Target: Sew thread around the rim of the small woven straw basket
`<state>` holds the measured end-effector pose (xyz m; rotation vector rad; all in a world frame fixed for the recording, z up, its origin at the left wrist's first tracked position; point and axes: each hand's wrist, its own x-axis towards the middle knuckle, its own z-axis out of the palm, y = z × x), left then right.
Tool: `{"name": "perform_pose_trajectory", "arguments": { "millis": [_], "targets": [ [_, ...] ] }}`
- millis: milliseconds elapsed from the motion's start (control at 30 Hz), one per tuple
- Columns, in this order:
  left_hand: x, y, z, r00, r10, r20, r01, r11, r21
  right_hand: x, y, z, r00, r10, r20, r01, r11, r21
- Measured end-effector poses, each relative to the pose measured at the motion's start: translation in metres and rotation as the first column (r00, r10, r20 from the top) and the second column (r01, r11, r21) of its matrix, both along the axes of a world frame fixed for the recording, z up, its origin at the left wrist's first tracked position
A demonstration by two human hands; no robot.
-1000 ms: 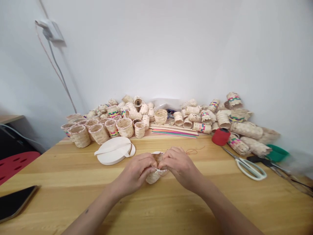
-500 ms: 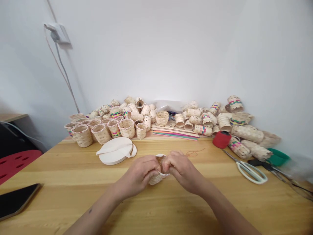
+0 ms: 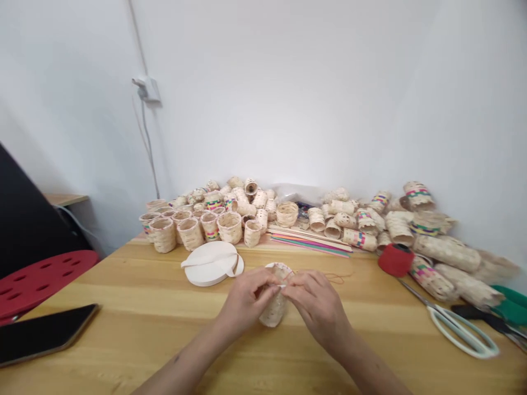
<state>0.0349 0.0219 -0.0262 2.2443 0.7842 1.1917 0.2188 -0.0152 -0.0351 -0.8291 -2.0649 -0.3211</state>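
Observation:
A small woven basket (image 3: 274, 314) of pale strips stands tilted on the table, with white edging and reddish stitches along its rim. My left hand (image 3: 248, 299) is closed in a pinch on the near left of that rim. Against the rim's right side, the fingers of my right hand (image 3: 320, 307) are pinched together; what lies between the fingertips is too small to make out. A thin orange thread (image 3: 341, 277) lies on the table just beyond my right hand. My fingers hide part of the basket's opening and front edge.
A roll of white tape (image 3: 206, 274) lies left of the basket. Finished-looking woven cups (image 3: 191, 236) and loose weaves (image 3: 447, 252) line the wall, with coloured strips (image 3: 310, 246) between. Right are a red thread spool (image 3: 395, 260) and scissors (image 3: 463, 332); left, a phone (image 3: 45, 334).
The view has swung left and up. My right hand has shifted from gripping inside the basket's rim to a fingertip pinch at its edge. The basket's opening shows more.

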Motion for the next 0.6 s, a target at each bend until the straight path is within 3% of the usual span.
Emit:
{"name": "perform_pose_trajectory", "arguments": {
  "millis": [267,433,500,600],
  "targets": [
    [0.007,-0.006,-0.004,0.999,0.037,-0.014,-0.037,0.999,0.026,0.006,0.007,-0.006,0.997,0.016,0.069,-0.025,0.992,0.121],
    [0.01,-0.011,-0.003,0.995,0.094,-0.036,-0.092,0.994,0.052,0.005,0.009,-0.003,0.993,-0.066,0.098,0.041,0.97,0.239],
    [0.009,-0.01,-0.004,0.989,0.14,-0.035,-0.139,0.989,0.053,-0.003,0.004,0.002,0.993,-0.081,0.086,0.054,0.959,0.278],
    [0.003,-0.002,-0.009,0.957,0.292,-0.006,-0.291,0.956,0.028,-0.028,-0.012,0.006,0.996,0.044,0.071,-0.061,0.967,0.249]
  ]
}}
